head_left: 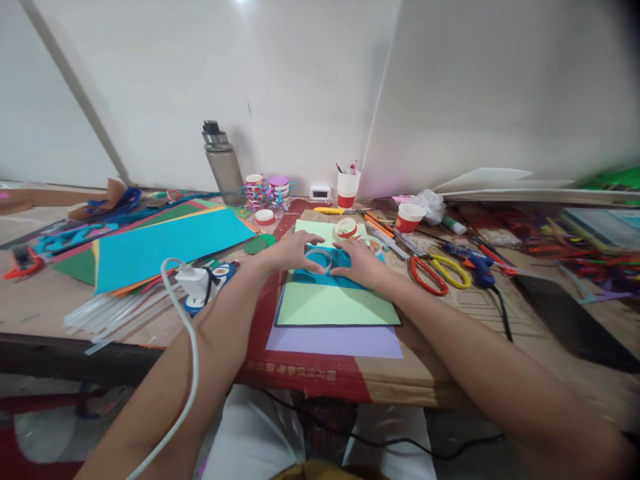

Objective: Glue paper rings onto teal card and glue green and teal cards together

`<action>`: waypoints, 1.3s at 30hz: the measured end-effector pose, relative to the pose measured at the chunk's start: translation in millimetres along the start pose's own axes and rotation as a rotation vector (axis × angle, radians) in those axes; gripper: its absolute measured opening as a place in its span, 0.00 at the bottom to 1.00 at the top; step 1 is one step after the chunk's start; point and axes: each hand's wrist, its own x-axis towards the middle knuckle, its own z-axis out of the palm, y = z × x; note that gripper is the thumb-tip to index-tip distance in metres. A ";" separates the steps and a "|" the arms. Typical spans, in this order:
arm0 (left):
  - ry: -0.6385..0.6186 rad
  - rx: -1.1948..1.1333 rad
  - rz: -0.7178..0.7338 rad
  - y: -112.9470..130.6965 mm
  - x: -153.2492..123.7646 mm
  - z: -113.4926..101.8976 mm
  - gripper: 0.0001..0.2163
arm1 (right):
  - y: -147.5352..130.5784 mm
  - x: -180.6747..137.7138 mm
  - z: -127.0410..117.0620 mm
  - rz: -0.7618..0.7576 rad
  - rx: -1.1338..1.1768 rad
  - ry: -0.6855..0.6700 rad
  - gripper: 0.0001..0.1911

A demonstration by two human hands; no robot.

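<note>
On the blue paper (345, 279), in the head view, a pale ring (329, 261) sits between the left hand (303, 251) and right hand (356, 264), thumbs and fingers parted around it, contact unclear. Positioning seems in hand; the next move calls for light, even pressure.

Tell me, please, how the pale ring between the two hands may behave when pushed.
The ring is probably light for its size, since its middle is open. Its thin-looking wall might bend if squeezed. It would likely slide rather than tip, as it looks low and wide.
</note>
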 end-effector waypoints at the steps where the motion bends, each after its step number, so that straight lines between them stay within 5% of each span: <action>1: 0.001 0.052 0.024 0.7 0.1 2.4 0.38 | 1.1 -0.8 -1.4 0.002 -0.007 0.004 0.34; 9: 0.049 0.135 0.096 -12.3 3.7 9.5 0.32 | -0.6 -8.2 -3.8 -0.072 -0.087 -0.041 0.31; 25: -0.061 0.059 0.042 -4.0 -6.8 -6.7 0.39 | 14.3 -6.5 -12.6 -0.145 -0.060 -0.191 0.34; 32: -0.078 -0.041 0.007 -12.5 -4.7 -11.5 0.32 | 3.2 -7.2 -13.0 -0.142 0.058 0.009 0.30; 39: -0.147 -0.050 0.032 -17.1 -4.0 -7.5 0.28 | 1.9 -6.2 3.5 -0.133 0.101 0.004 0.21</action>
